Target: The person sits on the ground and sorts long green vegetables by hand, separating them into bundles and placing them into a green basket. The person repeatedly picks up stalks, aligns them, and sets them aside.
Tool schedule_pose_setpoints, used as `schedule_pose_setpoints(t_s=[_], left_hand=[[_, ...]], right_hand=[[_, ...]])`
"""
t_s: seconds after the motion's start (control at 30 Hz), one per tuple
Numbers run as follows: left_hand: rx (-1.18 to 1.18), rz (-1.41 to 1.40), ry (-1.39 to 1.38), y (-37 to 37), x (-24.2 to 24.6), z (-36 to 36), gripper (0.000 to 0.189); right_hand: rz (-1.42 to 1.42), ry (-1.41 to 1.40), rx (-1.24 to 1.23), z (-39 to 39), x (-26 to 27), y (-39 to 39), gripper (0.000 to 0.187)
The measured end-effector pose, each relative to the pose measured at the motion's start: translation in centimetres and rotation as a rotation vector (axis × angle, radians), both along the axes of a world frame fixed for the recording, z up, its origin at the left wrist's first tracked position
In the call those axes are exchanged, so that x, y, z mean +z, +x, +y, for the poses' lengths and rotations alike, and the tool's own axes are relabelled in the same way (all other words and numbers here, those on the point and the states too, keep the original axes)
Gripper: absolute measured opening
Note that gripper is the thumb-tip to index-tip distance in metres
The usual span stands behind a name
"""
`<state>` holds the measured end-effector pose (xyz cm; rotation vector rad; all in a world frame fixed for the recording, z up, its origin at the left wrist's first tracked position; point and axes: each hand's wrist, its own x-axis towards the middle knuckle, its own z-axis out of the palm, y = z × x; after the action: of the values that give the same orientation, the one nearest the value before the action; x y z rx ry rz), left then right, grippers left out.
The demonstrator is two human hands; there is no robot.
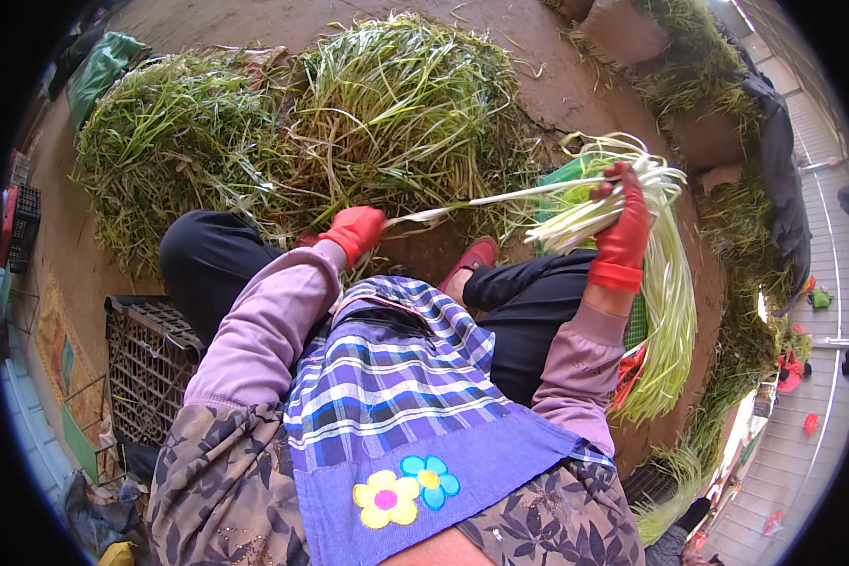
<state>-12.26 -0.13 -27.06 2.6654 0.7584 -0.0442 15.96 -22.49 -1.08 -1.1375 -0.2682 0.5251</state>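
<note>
My left hand [357,230], in a red rubber glove, is closed in a fist around the end of a long pale leaf strand [431,212]. That strand stretches across to the right, towards the bundle. In my right hand [621,230], also red-gloved, is a thick bundle of chive-like stalks [580,219], white at the cut ends. More long pale green leaves [668,339] hang down beyond my right wrist, over a green plastic mesh basket [555,187]. Beyond my knees rises a large heap of tangled green leafy stalks [410,120].
A second leafy heap [177,141] adjoins it on the left. At my left side stands a dark plastic crate [148,361]. Orange-red strips [630,371] hang by the basket. More greenery [732,212] lines the right side, beside a pale ribbed surface [813,255].
</note>
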Motion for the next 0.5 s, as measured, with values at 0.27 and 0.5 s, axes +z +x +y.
schedule_pose_setpoints(t_s=[0.27, 0.5], left_hand=[[-0.325, -0.708, -0.395, 6.4, 9.8, -1.9, 0.048], [-0.473, -0.813, -1.142, 12.8, 21.0, -9.2, 0.04]], right_hand=[[0.095, 0.168, 0.17, -1.9, -0.1, 2.5, 0.023], [0.061, 0.08, 0.4, -0.2, -0.6, 0.1, 0.027]])
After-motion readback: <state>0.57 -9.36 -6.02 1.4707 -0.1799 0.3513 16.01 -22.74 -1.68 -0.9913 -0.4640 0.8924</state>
